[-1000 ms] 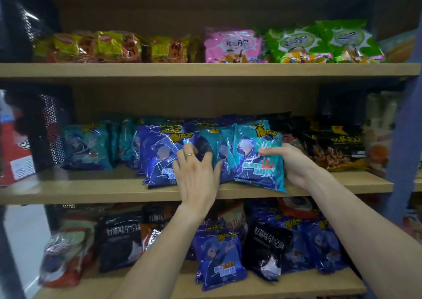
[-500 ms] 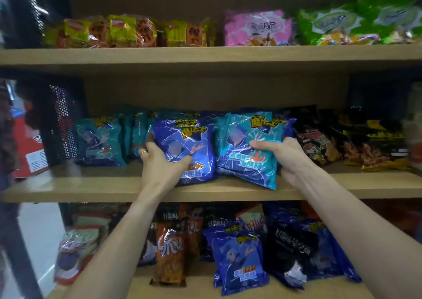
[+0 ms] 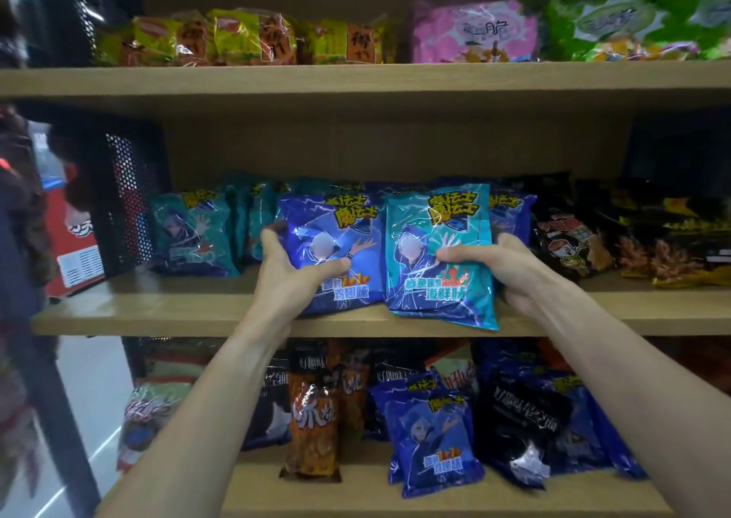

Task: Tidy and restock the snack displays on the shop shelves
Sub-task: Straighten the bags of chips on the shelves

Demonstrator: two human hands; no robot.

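1. Two glossy foil snack packets stand side by side at the front edge of the light wooden middle shelf, one in each of my hands, so I can square up the facing row.
2. My left hand grips the dark blue crinkly packet with yellow lettering, thumb across its front and fingers behind its left edge, keeping it upright.
3. My right hand clasps the teal shiny packet with a hooded cartoon figure from its right side; the bottom corner overhangs the shelf lip, so I judge it needs pushing back.
4. Both packets look puffy, slippery and lightly creased.
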